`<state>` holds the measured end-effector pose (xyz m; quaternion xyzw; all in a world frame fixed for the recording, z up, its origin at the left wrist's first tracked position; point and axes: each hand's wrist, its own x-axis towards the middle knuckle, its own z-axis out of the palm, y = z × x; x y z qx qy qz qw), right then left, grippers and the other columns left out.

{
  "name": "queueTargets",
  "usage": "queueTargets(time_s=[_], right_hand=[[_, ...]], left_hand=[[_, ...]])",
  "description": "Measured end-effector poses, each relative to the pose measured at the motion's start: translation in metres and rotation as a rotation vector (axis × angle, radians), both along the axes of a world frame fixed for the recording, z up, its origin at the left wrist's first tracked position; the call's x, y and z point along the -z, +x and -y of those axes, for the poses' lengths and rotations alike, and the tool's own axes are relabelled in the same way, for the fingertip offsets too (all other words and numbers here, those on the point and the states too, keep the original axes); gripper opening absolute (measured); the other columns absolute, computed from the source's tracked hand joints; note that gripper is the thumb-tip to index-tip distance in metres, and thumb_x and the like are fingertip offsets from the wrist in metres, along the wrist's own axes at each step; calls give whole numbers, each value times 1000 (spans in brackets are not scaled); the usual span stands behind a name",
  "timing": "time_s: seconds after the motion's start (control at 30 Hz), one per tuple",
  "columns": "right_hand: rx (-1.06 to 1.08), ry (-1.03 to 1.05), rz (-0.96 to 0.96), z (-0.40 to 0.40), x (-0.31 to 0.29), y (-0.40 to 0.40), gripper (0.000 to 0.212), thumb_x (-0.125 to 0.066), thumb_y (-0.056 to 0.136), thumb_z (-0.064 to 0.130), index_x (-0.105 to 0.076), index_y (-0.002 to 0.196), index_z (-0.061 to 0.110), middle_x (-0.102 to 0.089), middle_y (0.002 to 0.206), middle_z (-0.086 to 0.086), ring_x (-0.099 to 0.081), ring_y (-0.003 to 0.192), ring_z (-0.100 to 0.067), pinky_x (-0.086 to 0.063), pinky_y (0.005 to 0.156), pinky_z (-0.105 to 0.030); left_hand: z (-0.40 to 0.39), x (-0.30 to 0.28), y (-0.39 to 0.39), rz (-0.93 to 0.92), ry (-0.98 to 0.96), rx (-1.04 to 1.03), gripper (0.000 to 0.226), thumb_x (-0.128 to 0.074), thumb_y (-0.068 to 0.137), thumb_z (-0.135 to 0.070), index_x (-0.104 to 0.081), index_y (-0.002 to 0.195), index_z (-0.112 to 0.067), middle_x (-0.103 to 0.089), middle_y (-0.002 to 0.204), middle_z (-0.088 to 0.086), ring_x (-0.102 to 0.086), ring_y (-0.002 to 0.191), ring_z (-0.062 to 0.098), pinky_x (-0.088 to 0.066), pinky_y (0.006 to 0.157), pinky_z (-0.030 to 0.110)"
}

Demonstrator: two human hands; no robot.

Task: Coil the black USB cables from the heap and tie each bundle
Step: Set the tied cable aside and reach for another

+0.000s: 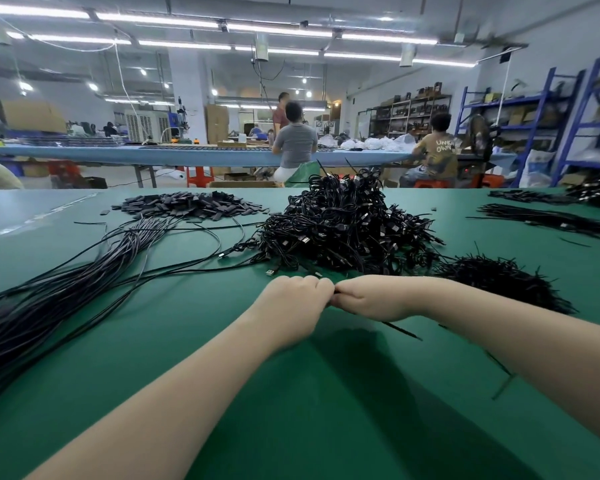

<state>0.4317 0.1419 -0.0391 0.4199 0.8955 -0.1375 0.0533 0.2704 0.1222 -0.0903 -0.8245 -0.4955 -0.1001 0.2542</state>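
My left hand (293,299) and my right hand (371,297) meet knuckle to knuckle just above the green table (222,341), both closed. A thin black tie (400,330) pokes out from under my right hand; what else sits inside the fists is hidden. Directly beyond my hands rises a tall pile of coiled, tied black USB cables (343,230). To the left lies a long sheaf of uncoiled black cables (66,289). A heap of black twist ties (499,278) rests to the right of my right wrist.
A flat pile of small dark plastic pieces (187,204) lies at the far left-centre. More straight black cables (548,216) lie at the far right. Loose ties are scattered near my right forearm. Beyond the table's far edge, people sit at a blue bench (187,155).
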Motion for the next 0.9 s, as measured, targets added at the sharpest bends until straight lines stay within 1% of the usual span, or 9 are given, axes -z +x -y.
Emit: queueTargets(time_s=[0.07, 0.17, 0.23, 0.3, 0.37, 0.5, 0.67, 0.83, 0.9], right_hand=[[84, -46, 34, -2, -12, 11, 40, -33, 99, 52, -57, 103, 20, -62, 92, 1, -57, 75, -10, -45, 65, -18], [272, 165, 103, -14, -40, 46, 56, -39, 90, 65, -65, 110, 20, -67, 97, 2, -63, 84, -15, -51, 78, -27], [393, 357, 281, -21, -51, 74, 56, -48, 86, 67, -69, 103, 18, -66, 89, 4, -63, 83, -16, -54, 78, -30], [473, 400, 515, -20, -50, 92, 52, -59, 78, 68, -69, 97, 20, -60, 80, 9, -62, 81, -16, -54, 69, -30], [483, 430, 638, -18, -39, 103, 45, -66, 75, 64, -67, 95, 23, -53, 76, 11, -60, 77, -17, -51, 64, -28], [451, 491, 636, -12, -27, 114, 37, -66, 78, 60, -69, 93, 26, -50, 75, 11, -59, 75, -17, -52, 62, -27], [473, 422, 523, -14, -29, 111, 20, -74, 76, 49, -62, 70, 34, -50, 72, 17, -59, 75, -13, -53, 60, -26], [419, 419, 612, -15, -31, 107, 15, -77, 75, 35, -64, 68, 36, -56, 72, 19, -62, 73, -8, -48, 52, -21], [422, 426, 580, -17, -33, 107, 15, -76, 76, 35, -63, 67, 38, -56, 69, 21, -60, 71, -7, -49, 52, -20]], left_hand=[[1, 3, 3, 52, -57, -7, 12, -37, 97, -17, -44, 106, -17, -58, 105, 5, -59, 94, 30, -31, 66, 34], [-1, 9, -13, 324, -144, -93, 9, -33, 99, -20, -36, 90, -19, -57, 92, 5, -59, 88, 32, -33, 64, 35], [-6, 9, -30, 478, -196, -183, 18, -30, 102, -27, -35, 88, -17, -57, 88, 5, -59, 85, 33, -37, 65, 36], [-13, 9, -44, 676, -232, -240, 24, -30, 103, -30, -41, 90, -14, -58, 88, 7, -59, 85, 32, -42, 71, 39], [-19, 11, -50, 884, -246, -234, 29, -31, 103, -31, -43, 89, -9, -59, 85, 8, -58, 85, 32, -43, 75, 41], [-26, 17, -54, 1138, -312, -174, 29, -32, 103, -27, -47, 89, -7, -58, 83, 5, -55, 81, 31, -47, 80, 44], [-32, 12, -56, 1433, -397, -100, 25, -34, 103, -22, -43, 82, -13, -46, 73, 1, -37, 64, 17, -33, 62, 32], [-30, 8, -56, 1548, -466, -56, 24, -34, 102, -18, -41, 79, -15, -39, 65, -2, -32, 54, 12, -29, 51, 25], [-29, 7, -55, 1553, -486, -55, 24, -34, 101, -19, -39, 78, -15, -39, 65, -2, -32, 52, 12, -30, 50, 24]])
